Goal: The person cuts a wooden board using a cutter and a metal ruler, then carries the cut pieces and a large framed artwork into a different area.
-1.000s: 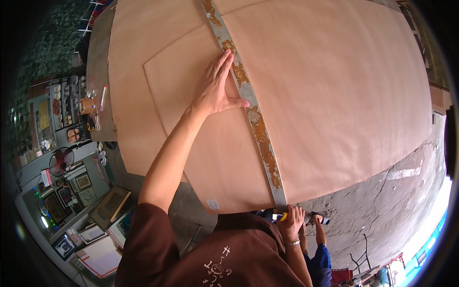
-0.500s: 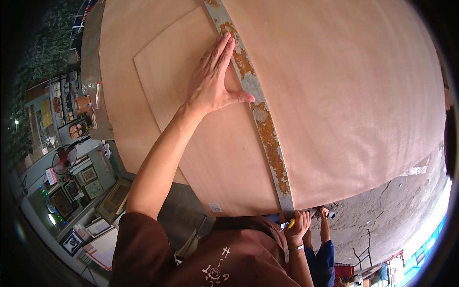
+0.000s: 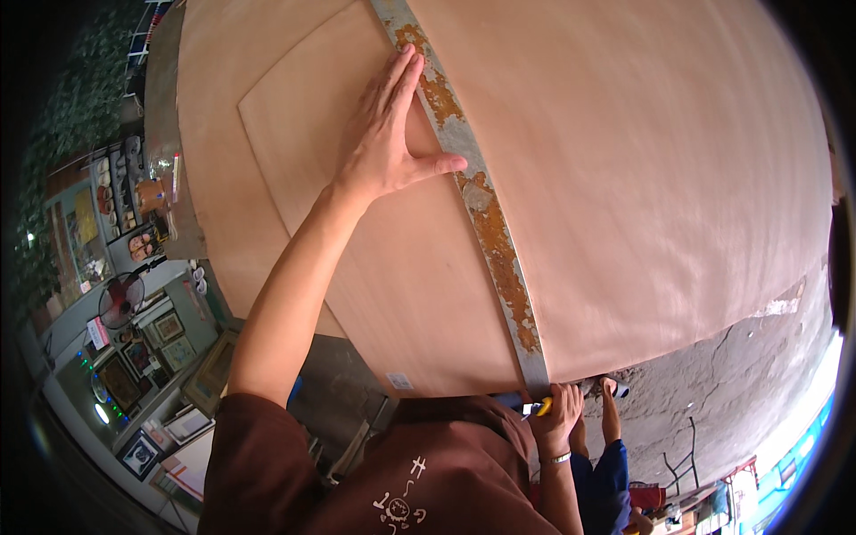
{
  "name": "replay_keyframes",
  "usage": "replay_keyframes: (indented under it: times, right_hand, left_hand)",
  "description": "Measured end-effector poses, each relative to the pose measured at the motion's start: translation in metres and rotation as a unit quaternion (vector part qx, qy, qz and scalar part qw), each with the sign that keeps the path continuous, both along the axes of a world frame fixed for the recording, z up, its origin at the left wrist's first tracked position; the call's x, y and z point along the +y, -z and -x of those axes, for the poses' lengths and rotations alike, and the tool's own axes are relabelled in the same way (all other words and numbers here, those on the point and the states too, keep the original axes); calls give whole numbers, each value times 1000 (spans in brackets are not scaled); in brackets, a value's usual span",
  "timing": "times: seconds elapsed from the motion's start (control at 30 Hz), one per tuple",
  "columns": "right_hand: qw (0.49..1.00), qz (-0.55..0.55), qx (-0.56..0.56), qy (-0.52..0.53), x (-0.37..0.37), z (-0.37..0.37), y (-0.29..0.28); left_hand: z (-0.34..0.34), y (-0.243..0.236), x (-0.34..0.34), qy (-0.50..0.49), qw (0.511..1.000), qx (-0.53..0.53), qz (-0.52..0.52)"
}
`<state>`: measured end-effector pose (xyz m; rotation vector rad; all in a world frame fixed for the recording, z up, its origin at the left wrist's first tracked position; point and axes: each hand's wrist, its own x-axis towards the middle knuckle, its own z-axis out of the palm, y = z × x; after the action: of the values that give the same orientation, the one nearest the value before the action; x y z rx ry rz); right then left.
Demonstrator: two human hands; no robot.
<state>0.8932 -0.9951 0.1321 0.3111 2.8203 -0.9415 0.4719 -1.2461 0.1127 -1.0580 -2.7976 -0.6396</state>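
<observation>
A long metal straightedge (image 3: 486, 212), its surface patched with rust-brown, lies across large thin plywood sheets (image 3: 642, 196). My left hand (image 3: 382, 134) is spread flat on the wood, with fingertips and thumb pressing the straightedge's left edge. Down at the near end of the straightedge, my right hand (image 3: 560, 417) is closed around a yellow utility knife (image 3: 544, 407). Most of the knife is hidden by my fingers, and its tip is too small to make out. A small white label (image 3: 399, 381) sticks to the near edge of the plywood.
Left of the sheets stand a fan (image 3: 121, 299) and several picture frames (image 3: 169, 328). A grey concrete floor (image 3: 660, 419) shows at the lower right. Another person's leg in dark blue shorts (image 3: 609, 481) is near my right forearm.
The whole view has shifted slightly, so the sheets and my left hand appear a little farther left and up. Both hands keep their hold; the knife shows little change.
</observation>
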Motion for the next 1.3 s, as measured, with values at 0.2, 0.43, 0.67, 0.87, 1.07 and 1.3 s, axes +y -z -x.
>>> replay_keyframes:
  times: [0.2, 0.43, 0.67, 0.87, 1.07, 1.3]
  right_hand:
    - [1000, -6, -8, -14, 4, 3, -4]
    - [1000, 24, -15, -9, 6, 1, -3]
    - [998, 55, -13, 0, 8, 2, -4]
    - [997, 77, -12, -1, 12, 4, -1]
    - [997, 79, -21, -1, 12, 7, -1]
    - [998, 60, -14, -14, 11, 9, -2]
  left_hand:
    - [3, 5, 4, 22, 997, -34, -68]
    - [3, 0, 7, 23, 997, -43, -67]
    - [2, 0, 5, 27, 998, -18, -49]
    - [2, 0, 6, 23, 998, -19, -52]
    - [5, 1, 5, 26, 998, -14, -49]
    - [3, 7, 0, 15, 999, -14, -48]
